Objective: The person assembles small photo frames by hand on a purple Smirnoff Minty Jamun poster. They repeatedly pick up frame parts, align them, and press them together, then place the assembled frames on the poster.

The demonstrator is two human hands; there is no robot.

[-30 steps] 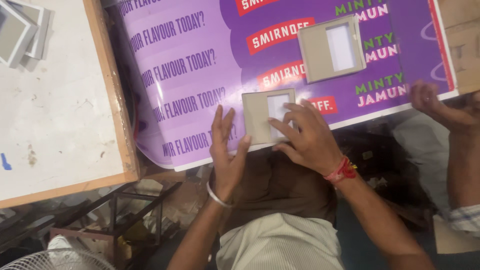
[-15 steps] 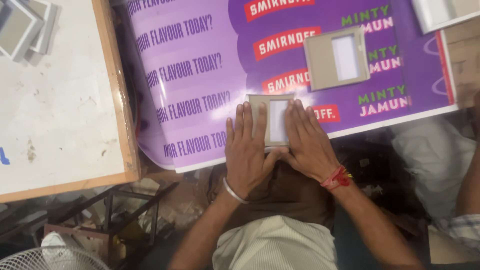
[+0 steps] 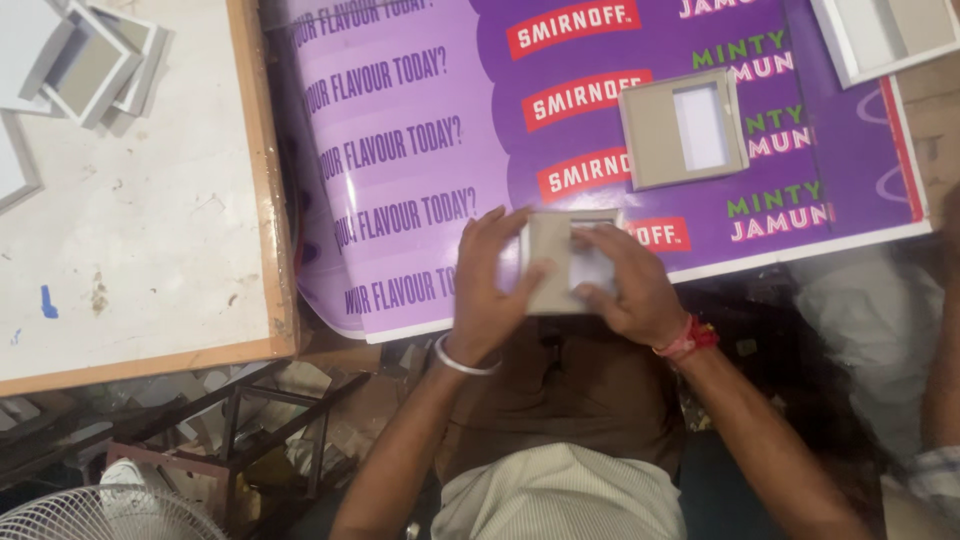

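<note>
A small grey cardboard frame (image 3: 551,262) with a rectangular window is held over the near edge of a purple printed sheet (image 3: 420,150). My left hand (image 3: 490,285), with a metal bangle on the wrist, grips its left side, thumb on top. My right hand (image 3: 625,285), with a red thread on the wrist, holds its right side with fingers over the window. A second grey frame (image 3: 682,128) with a pale window lies flat on the sheet, farther away and to the right.
A white board with a wooden edge (image 3: 140,230) lies at left, with several grey frames (image 3: 90,65) stacked at its far corner. Another tray-like piece (image 3: 885,35) sits top right. A metal stand (image 3: 240,430) and a fan grille (image 3: 110,515) are below.
Both hands pressed flat on the frame half a second ago; now they have lifted it slightly and grip its sides. The view has shifted a little closer.
</note>
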